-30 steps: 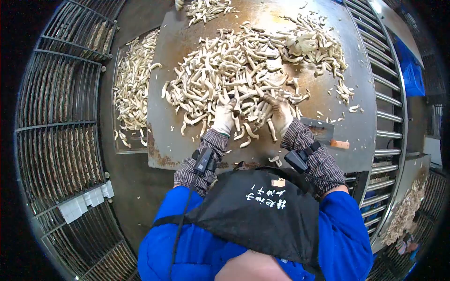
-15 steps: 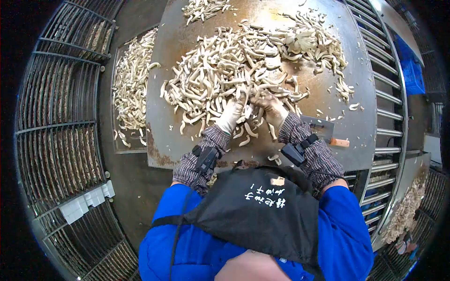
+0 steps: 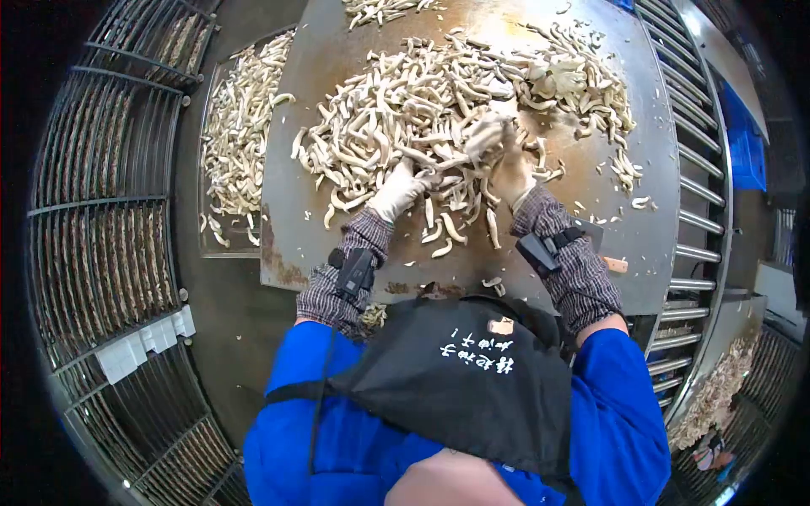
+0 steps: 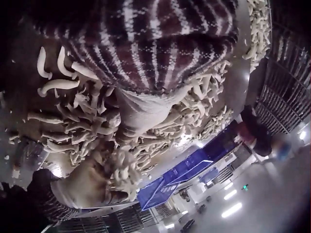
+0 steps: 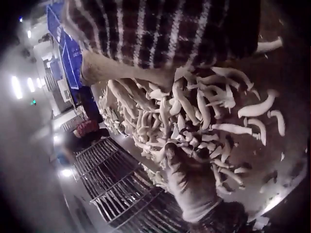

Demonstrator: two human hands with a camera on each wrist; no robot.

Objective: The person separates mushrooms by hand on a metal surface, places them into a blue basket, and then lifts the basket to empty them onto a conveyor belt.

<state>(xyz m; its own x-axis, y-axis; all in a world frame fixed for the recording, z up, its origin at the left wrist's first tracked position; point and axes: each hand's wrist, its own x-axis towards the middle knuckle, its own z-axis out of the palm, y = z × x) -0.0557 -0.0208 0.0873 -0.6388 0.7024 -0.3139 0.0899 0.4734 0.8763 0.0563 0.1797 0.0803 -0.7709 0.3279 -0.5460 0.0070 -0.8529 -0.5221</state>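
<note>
A large heap of pale, curved mushrooms [image 3: 371, 126] covers the middle of the metal table. The gloved left hand [image 3: 395, 192] lies at the heap's near edge, its fingertips among mushrooms; the right wrist view shows this left hand [image 5: 192, 187] reaching into the pile with fingers extended. To its right, the gloved right hand [image 3: 511, 173] is blurred, beside a blurred mushroom clump [image 3: 485, 139]. In the left wrist view, the right hand [image 4: 82, 184] grips that clump [image 4: 124, 170]. The sleeve hides most of the right hand [image 5: 121, 70] in its own wrist view.
A cleaver's wooden handle [image 3: 615, 265] shows right of the right forearm. Further right runs a roller rack [image 3: 699, 181], with a blue crate [image 3: 744, 148] beyond. A tray [image 3: 205, 244] of mushrooms stands left of the table, and slatted racks [image 3: 101, 202] line the far left.
The hands, close together half a second ago, have moved apart. The right hand has gone forward and right with a clump; the left has shifted left. The camera view has shifted slightly.
</note>
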